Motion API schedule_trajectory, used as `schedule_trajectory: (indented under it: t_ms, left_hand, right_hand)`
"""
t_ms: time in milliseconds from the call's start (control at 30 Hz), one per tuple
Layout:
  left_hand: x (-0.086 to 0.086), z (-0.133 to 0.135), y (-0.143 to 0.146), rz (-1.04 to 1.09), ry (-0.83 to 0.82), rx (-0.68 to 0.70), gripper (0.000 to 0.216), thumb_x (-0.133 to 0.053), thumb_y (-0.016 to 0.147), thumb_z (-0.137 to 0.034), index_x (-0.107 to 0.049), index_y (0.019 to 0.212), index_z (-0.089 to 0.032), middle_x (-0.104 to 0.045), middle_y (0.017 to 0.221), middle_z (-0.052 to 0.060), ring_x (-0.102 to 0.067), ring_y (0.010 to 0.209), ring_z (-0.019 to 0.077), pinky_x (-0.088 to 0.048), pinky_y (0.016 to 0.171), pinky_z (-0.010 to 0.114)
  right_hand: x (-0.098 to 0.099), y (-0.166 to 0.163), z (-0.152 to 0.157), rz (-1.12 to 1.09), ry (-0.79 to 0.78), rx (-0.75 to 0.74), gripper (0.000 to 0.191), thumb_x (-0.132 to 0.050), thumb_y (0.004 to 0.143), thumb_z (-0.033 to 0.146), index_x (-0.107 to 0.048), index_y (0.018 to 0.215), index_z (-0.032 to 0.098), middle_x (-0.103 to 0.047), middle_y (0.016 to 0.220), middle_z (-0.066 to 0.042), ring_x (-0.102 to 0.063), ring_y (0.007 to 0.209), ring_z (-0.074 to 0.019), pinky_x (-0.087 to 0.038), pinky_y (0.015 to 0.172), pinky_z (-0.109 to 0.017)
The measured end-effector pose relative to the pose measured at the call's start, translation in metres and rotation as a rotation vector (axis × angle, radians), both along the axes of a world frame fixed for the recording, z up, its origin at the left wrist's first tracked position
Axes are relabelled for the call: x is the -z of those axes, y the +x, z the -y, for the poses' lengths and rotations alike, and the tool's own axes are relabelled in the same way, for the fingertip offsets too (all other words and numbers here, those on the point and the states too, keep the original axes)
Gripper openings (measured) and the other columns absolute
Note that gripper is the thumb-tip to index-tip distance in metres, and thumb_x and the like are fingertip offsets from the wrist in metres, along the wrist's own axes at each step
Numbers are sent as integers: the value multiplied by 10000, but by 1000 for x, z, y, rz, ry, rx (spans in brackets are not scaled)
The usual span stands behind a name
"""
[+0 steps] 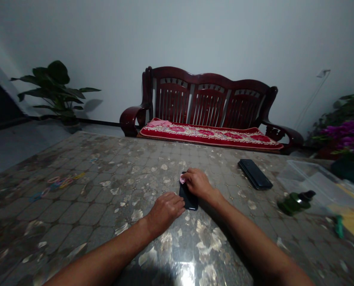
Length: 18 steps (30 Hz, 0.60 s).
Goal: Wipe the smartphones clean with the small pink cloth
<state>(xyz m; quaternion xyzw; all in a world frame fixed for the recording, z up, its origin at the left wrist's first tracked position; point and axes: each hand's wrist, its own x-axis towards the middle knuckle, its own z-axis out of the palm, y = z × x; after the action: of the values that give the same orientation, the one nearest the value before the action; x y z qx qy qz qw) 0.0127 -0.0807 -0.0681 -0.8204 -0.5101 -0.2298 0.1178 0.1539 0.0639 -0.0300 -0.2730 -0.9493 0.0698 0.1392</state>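
Note:
A dark phone (189, 198) lies flat on the patterned table (105, 206) in front of me. My left hand (165, 210) rests closed at the phone's near left edge, fingers curled against it. My right hand (197, 182) is closed over the phone's far end, pinching a small pink cloth (182, 179) against it. The phone's upper part is hidden under my right hand.
A second dark phone (255, 174) lies further right. A small green bottle (296, 201) lies on its side by a clear plastic box (310, 178). Coloured rubber bands (59, 182) are scattered at the left. A red wooden bench (209, 111) and potted plants (56, 89) stand beyond.

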Motion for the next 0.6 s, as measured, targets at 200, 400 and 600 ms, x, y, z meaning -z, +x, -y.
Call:
schedule_trajectory:
  t_ms: [200,400,600]
  left_hand:
    - [2,-1,3,7,7,-23,89,-662,934,-236,-704,880,-179,-744,877,44,-687,811,211,-542,767,333]
    - [1,-6,6,-5,-2,-85,70,-690,914,-217,-694,855,-179,-739,875,46,-685,811,221,-533,758,342]
    - [-1,-7,9,-16,-26,-127,84,-713,900,-223,-673,838,-182,-704,786,26,-667,789,221,-514,747,339]
  right_hand:
    - [0,21,10,-4,-17,-109,242,-555,888,107,-755,968,218,-679,929,-60,-581,891,-195,-384,771,-274]
    - [2,30,6,-40,14,81,270,-513,935,115,-745,1034,210,-681,986,-72,-584,920,-201,-380,775,-272]
    - [-7,40,23,20,-102,-83,258,-545,881,90,-752,959,223,-666,892,-34,-592,877,-173,-379,748,-248]
